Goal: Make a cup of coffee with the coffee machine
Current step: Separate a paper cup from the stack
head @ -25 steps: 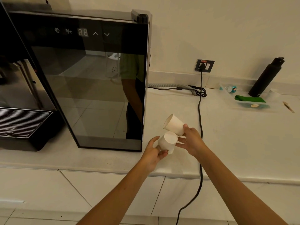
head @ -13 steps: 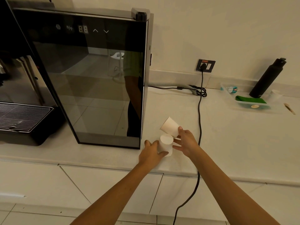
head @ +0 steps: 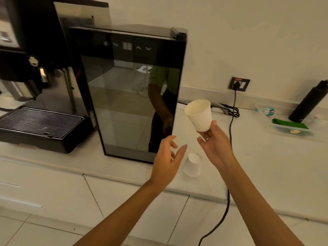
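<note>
My right hand (head: 215,145) holds a white paper cup (head: 199,114) upright by its base, raised above the white counter (head: 257,157). A second white paper cup (head: 192,165) stands upside down on the counter near the front edge, between my two hands. My left hand (head: 167,159) hovers just left of it with fingers spread and nothing in it. The black coffee machine (head: 35,55) stands at the far left, with its metal drip grate (head: 40,121) below the spouts.
A tall black glass-door cooler (head: 134,89) stands between the coffee machine and my hands. A black power cord (head: 231,121) runs from a wall socket (head: 238,83) over the counter edge. At the right are a black bottle (head: 309,102) and a clear tray (head: 291,127) holding a green item.
My left hand set its cup upside down on the counter and let go. My right hand lifted its cup higher and turned it upright. The view has swung left, showing more of the coffee machine.
</note>
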`<state>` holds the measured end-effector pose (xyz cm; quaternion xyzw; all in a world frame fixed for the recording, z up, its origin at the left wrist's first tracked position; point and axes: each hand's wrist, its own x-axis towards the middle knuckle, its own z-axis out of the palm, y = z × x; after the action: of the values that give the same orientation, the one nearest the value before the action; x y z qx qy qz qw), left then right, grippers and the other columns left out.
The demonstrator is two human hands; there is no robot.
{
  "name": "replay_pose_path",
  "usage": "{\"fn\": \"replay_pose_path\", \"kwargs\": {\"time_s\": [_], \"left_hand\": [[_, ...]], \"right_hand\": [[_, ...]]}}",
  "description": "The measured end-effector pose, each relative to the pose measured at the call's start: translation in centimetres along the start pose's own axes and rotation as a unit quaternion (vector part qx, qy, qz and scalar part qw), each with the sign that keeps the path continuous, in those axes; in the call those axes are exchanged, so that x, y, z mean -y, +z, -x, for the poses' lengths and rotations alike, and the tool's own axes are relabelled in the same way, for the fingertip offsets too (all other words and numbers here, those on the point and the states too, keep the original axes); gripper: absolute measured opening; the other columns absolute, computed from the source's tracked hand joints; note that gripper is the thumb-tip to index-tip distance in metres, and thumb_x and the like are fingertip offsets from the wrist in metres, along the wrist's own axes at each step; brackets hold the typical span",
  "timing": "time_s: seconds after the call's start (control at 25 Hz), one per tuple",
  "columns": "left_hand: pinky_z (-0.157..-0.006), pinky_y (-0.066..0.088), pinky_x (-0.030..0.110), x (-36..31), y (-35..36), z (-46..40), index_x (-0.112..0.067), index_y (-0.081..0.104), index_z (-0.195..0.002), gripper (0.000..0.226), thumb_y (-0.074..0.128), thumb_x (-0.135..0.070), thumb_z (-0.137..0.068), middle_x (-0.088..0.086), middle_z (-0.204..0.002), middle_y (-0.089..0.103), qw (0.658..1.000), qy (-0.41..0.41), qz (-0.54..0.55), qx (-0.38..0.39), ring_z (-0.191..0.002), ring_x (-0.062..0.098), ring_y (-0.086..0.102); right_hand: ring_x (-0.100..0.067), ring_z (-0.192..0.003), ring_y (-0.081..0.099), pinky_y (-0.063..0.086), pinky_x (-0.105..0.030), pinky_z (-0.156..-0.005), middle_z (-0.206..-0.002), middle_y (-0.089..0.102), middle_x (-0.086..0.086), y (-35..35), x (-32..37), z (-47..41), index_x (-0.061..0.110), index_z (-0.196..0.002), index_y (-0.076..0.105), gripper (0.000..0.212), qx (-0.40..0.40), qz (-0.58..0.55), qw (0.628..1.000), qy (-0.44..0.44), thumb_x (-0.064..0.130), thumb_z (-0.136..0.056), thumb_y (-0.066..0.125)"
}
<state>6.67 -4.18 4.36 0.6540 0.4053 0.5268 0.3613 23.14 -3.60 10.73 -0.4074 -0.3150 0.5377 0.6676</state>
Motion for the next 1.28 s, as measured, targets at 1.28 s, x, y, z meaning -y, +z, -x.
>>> {"fn": "replay_pose_path", "kwargs": {"time_s": [1.28], "left_hand": [[-0.107, 0.040, 0.045, 10.3, -50.0, -7.4, -0.018, 0.034, -0.144, 0.071, 0.071, -0.026, -0.084, 0.003, -0.141, 0.049, 0.967, -0.144, -0.212, -0.004, -0.129, 0.022, 0.045]], "right_hand": [[-0.016, -0.101, 0.055, 0.053, -0.030, -0.078, -0.124, 0.060, -0.004, 46.0, -27.6, -3.1, 0.019, -0.124, 0.049, 0.064, 0.116, 0.381, 0.917, -0.034, 0.034, -0.070, 0.081]]}}
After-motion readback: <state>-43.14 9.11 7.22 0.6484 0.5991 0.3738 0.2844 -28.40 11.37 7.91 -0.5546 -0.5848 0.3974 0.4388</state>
